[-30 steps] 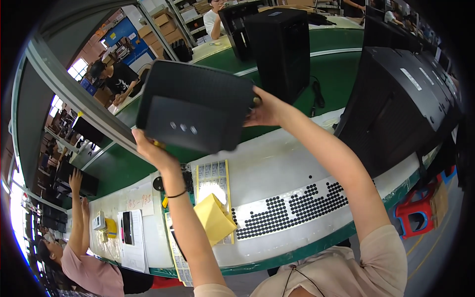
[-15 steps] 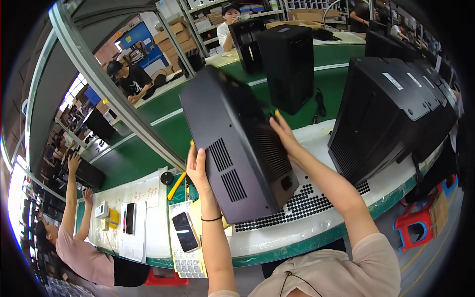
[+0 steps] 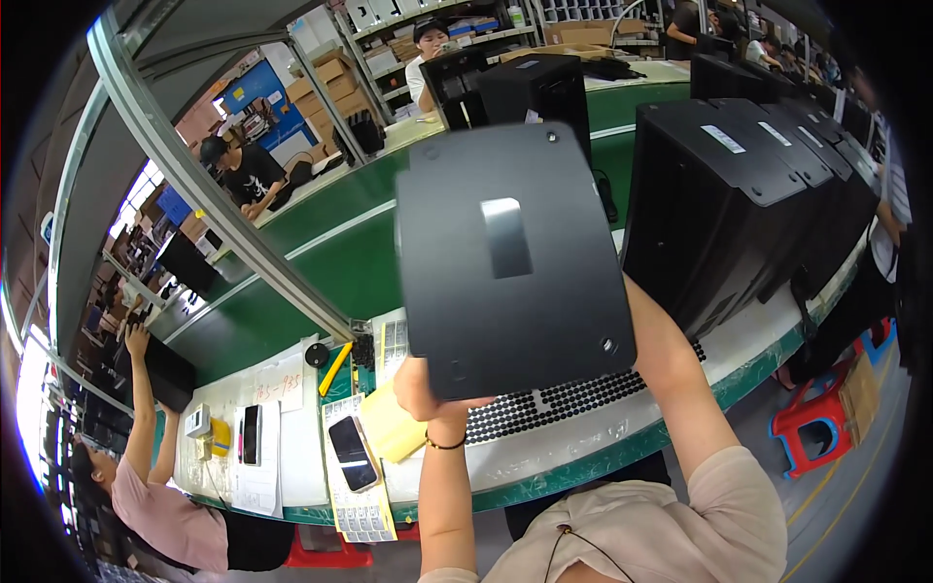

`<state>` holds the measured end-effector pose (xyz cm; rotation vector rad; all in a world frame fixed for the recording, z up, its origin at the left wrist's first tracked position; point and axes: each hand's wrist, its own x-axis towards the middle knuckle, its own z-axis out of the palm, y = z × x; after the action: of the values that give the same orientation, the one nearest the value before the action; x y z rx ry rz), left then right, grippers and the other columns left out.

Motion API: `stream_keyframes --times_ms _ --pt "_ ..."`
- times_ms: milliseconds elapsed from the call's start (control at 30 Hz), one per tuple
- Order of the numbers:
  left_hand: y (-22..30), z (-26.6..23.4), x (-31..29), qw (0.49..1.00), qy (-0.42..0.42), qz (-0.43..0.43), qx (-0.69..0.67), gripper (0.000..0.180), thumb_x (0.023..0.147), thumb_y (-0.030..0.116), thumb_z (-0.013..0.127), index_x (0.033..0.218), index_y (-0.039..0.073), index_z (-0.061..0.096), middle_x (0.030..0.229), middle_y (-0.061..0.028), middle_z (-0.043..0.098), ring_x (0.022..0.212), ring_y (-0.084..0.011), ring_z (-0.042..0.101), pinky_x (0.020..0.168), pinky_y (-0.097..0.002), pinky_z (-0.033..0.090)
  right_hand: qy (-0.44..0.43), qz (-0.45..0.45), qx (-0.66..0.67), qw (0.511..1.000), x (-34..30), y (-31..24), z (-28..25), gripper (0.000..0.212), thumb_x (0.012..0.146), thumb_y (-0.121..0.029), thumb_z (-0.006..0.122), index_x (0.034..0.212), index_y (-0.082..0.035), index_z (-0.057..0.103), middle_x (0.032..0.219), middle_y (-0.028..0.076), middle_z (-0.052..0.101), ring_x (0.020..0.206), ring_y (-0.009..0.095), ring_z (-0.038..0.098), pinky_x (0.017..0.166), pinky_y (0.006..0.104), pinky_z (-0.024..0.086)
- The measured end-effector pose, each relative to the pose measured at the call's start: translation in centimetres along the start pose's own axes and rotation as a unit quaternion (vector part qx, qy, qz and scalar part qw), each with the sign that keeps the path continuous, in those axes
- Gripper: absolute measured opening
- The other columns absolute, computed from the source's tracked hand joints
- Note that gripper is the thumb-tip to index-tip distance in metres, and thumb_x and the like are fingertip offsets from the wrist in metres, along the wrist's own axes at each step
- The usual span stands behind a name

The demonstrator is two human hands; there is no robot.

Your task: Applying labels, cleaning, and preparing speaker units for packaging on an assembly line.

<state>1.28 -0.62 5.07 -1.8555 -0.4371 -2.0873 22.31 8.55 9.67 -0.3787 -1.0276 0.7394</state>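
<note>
Raised in front of me is a black box-shaped appliance (image 3: 447, 301), its flat end panel facing me. The panel has rounded edges, screw recesses near its corners and a shiny rectangular patch in the middle. My left hand (image 3: 420, 391) grips its lower left corner, fingers curled under the edge. At the right side my right hand (image 3: 643, 325) holds it, with the fingers hidden behind the casing. Below the appliance, a sheet of small round black pads (image 3: 554, 403) lies on the bench. A yellow sheet (image 3: 397, 424) is beside my left wrist.
Similar black units (image 3: 705, 194) stand in a row at the right. Another black unit (image 3: 544, 92) is on the green conveyor (image 3: 335, 257). A phone (image 3: 352, 455) lies on label sheets (image 3: 364, 520). A metal post (image 3: 209, 204) rises at left. Co-workers sit around; red stools (image 3: 812, 437) stand right.
The appliance has been tipped and turned, from its vented side showing to its end panel facing me. My left hand has moved down to its lower corner; my right hand is now mostly hidden.
</note>
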Motion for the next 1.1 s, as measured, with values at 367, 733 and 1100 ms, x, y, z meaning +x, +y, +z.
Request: stream_keyframes --times_ms 367,733,1100 --pt "8.3 -1.7 8.4 0.969 -0.008 -0.240 -0.061 0.065 0.079 0.056 0.064 0.100 -0.005 0.061 0.059 0.0044 0.034 0.051 -0.0063 0.028 0.050 -0.0227 0.020 -0.144 -0.044 -0.126 0.981 2.8 -3.7 1.2 0.049 0.099 -0.035 0.045 0.140 -0.008 0.040 0.123 0.009 0.049 0.120 0.017 0.043 0.102 0.0286 0.032" --pt "10.1 -4.3 6.7 0.964 -0.057 -0.253 -0.056 0.040 0.076 0.021 0.063 0.106 -0.007 0.061 0.059 0.0060 0.032 0.050 -0.0052 0.024 0.050 -0.0212 0.018 -0.278 -0.272 -0.311 0.867 -5.7 -22.7 6.4 0.016 0.077 -0.011 0.072 0.085 -0.007 0.058 0.077 0.003 0.061 0.076 0.019 0.054 0.096 0.0499 0.040" --pt "10.7 -3.9 7.1 0.966 -0.058 -0.250 -0.030 0.041 0.074 0.023 0.061 0.103 -0.006 0.061 0.062 0.0024 0.038 0.050 -0.0063 0.025 0.050 -0.0219 0.020 -0.283 -0.110 -0.277 0.912 -6.6 -20.1 6.7 0.045 0.078 -0.003 0.071 0.118 0.000 0.050 0.116 0.010 0.058 0.071 0.011 0.058 0.084 0.0310 0.046"
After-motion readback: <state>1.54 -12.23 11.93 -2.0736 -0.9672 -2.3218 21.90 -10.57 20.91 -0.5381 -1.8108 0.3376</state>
